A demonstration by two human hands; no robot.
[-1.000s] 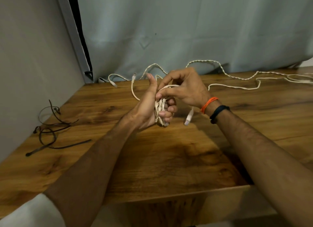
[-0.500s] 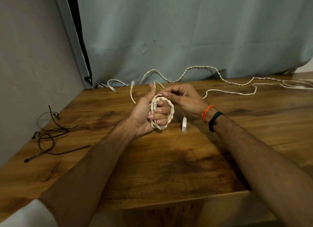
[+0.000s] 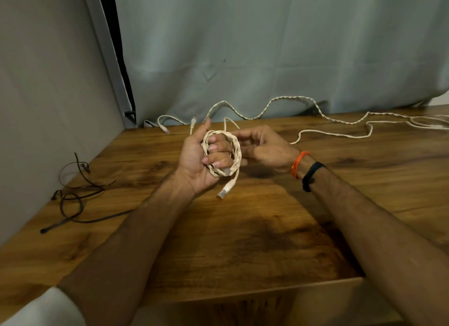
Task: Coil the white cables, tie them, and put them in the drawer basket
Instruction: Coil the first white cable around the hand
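Note:
My left hand (image 3: 195,161) grips a small coil of white twisted cable (image 3: 234,152), its fingers curled through the loop. A clear plug (image 3: 224,190) dangles from the coil below my palm. My right hand (image 3: 263,147) is just right of the coil, fingers curled at the cable where it leaves the loop. The rest of the white cable (image 3: 286,99) trails along the table's back edge toward the right. The drawer basket is out of view.
Black cable ties (image 3: 73,199) lie tangled on the wooden table (image 3: 243,240) at the left, near the grey wall. More white cable ends (image 3: 164,126) lie at the back by the curtain. The table's front edge runs below my forearms.
The coil has turned flat toward me and sits rounder in my left hand. My right hand has slid down to the coil's right side. The plug now hangs lower.

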